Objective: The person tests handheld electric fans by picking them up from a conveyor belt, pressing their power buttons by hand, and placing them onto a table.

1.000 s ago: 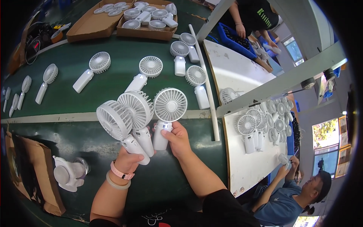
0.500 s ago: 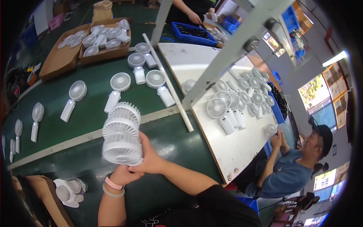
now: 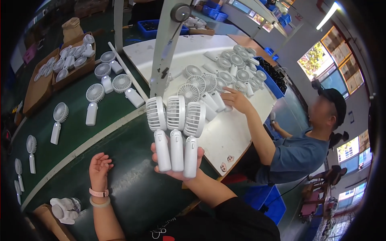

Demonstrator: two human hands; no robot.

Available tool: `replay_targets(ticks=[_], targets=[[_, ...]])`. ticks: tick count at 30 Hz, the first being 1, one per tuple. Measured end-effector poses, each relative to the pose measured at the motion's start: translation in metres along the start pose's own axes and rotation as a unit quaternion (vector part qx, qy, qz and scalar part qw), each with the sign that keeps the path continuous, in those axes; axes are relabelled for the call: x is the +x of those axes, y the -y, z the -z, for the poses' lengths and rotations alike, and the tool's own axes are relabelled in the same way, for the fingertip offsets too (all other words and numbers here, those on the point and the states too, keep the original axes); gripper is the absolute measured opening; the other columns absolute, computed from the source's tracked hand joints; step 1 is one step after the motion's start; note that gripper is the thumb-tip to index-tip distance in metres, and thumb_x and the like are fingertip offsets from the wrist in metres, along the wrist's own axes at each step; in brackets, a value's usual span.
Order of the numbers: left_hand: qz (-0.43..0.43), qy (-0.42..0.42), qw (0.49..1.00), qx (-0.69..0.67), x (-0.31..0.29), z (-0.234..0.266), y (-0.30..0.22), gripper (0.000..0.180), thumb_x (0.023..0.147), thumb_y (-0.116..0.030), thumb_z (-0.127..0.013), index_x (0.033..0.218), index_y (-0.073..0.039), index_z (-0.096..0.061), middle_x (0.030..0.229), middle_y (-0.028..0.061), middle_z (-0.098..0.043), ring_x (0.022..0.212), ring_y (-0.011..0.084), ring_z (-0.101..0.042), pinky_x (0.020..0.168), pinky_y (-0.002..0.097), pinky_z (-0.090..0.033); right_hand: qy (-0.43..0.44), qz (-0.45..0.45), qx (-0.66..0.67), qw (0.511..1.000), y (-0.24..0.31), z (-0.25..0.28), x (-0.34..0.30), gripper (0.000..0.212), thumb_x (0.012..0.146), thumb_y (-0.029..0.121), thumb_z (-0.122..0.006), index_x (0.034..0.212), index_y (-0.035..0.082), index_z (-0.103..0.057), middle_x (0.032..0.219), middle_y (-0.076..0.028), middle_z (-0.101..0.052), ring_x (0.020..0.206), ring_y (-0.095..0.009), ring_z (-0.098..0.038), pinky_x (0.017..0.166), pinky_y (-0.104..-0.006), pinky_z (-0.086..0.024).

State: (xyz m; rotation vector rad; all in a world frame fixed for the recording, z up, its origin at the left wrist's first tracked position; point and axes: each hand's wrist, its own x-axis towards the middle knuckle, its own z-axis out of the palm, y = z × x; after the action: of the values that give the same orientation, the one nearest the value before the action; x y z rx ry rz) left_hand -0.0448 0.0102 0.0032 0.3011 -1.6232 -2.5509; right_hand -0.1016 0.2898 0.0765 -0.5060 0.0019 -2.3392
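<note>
Three white handheld fans (image 3: pixel 177 150) stand side by side in my right hand (image 3: pixel 175 174), heads up and handles in front of the palm. My fingertips curl round the outer handles. To their left, my left hand (image 3: pixel 99 166) hovers over the green tabletop (image 3: pixel 132 180). It holds nothing and its fingers are loosely bent and apart. Nearest to my left hand on the belt side are single white fans, such as the fan (image 3: pixel 91 104) lying on the green surface beyond a pale strip.
A co-worker's hand (image 3: pixel 239 100) reaches onto fans piled on the white table (image 3: pixel 229 138). A metal post (image 3: pixel 165 56) rises beyond my fans. Cardboard boxes (image 3: pixel 40 86) with fans lie far left. A blue crate (image 3: pixel 271 76) holds dark parts. A white figure-shaped object (image 3: pixel 64 211) stands lower left.
My left hand has let go of the fans and moved down left. My right hand has carried them right and turned them upright. The co-worker's hand has reached onto the white table. The view has swung right.
</note>
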Motion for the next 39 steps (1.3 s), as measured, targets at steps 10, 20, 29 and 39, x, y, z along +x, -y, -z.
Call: replay_targets(ticks=[10,20,29,39], targets=[[0.0,0.001,0.999,0.039,0.001,0.001,0.003,0.034,0.08,0.006,-0.051,0.113,-0.002,-0.047,0.101,0.007,-0.055,0.087,0.0128,-0.056,0.076,0.0258,-0.049,-0.353,-0.013,-0.689,0.633,0.076,-0.009,-0.04,0.095,0.053,0.017,-0.077,0.132,0.0,-0.026,0.121,-0.018,-0.044,0.11,-0.03,-0.047,0.096,-0.0392,-0.037],[0.004,-0.001,0.999,0.046,0.003,0.0,0.003,0.032,0.08,0.004,-0.052,0.111,-0.002,-0.048,0.098,0.0067,-0.054,0.084,0.0128,-0.056,0.075,0.0255,-0.049,-0.319,-0.123,-0.929,0.139,0.173,0.026,-0.016,0.105,0.048,0.034,-0.078,0.135,0.011,-0.025,0.12,-0.023,-0.042,0.105,-0.039,-0.047,0.085,-0.0472,-0.042],[-0.038,-0.005,0.988,0.147,0.0,-0.006,0.008,0.033,0.076,0.008,-0.055,0.107,-0.002,-0.05,0.095,0.0063,-0.056,0.081,0.0109,-0.055,0.073,0.0235,-0.048,-0.075,0.181,-0.942,0.274,0.062,0.017,0.09,0.038,0.069,0.014,-0.064,0.103,0.002,-0.053,0.096,-0.017,-0.057,0.089,-0.034,-0.054,0.076,-0.0421,-0.04],[-0.21,-0.151,0.67,0.696,0.023,-0.005,-0.031,0.053,0.067,-0.002,-0.062,0.118,-0.004,-0.046,0.115,0.0212,-0.046,0.106,0.0399,-0.043,0.092,0.0443,-0.037,-0.191,0.064,-0.746,0.634,-0.055,0.136,0.146,0.021,0.076,0.007,-0.056,0.097,0.006,-0.058,0.076,-0.011,-0.063,0.067,-0.026,-0.061,0.061,-0.0354,-0.047]])
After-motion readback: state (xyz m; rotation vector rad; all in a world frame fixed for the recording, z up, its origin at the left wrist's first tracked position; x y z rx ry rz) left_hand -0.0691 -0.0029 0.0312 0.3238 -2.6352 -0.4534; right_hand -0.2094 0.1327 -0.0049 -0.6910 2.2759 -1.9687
